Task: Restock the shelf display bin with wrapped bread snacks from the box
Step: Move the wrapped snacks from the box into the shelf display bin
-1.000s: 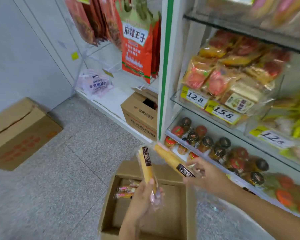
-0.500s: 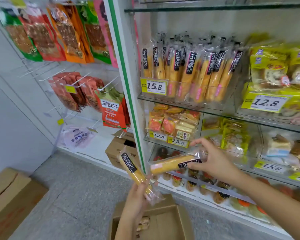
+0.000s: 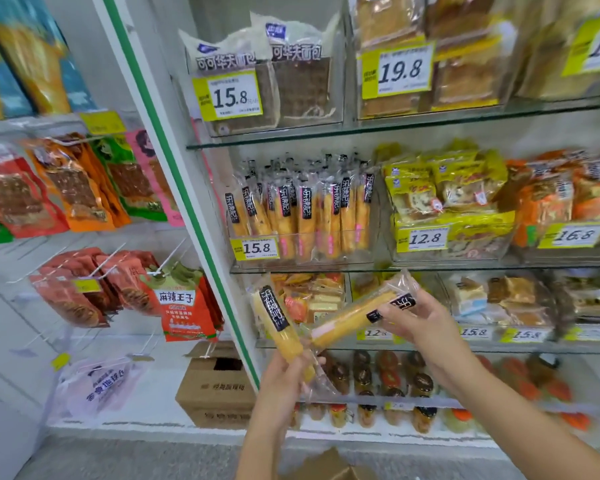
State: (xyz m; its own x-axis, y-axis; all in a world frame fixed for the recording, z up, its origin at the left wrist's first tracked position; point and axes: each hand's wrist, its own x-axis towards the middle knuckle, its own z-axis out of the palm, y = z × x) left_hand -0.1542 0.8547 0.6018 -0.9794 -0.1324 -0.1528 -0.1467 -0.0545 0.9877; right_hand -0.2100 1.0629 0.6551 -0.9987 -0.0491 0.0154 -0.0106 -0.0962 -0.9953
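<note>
- I have two wrapped bread sticks in hand. The left one [image 3: 280, 332] stands nearly upright, its black label toward me; the right one [image 3: 359, 311] lies slanted, its label end at 2 o'clock.
- My left hand [image 3: 284, 379] has its grip clamped round the lower end of the upright stick. My right hand [image 3: 420, 323] has its grip pinched on the label end of the slanted stick.
- The two sticks nearly meet at their lower ends, in front of the shelf below the target.
- The display bin [image 3: 302, 251] sits at 12 o'clock from my hands, on the glass shelf with the 15.8 price tag [image 3: 256, 248] at its front left. It already holds a dense row of the same sticks standing upright.
- I judge the restock well advanced: the bin looks nearly full, and these two are not yet placed.
- The box [image 3: 326, 467] shows only as a cardboard corner at 6 o'clock; I cannot tell what it holds.
- Left of the green post [image 3: 174, 161], hanging snack bags [image 3: 80, 192] are outside the job.
</note>
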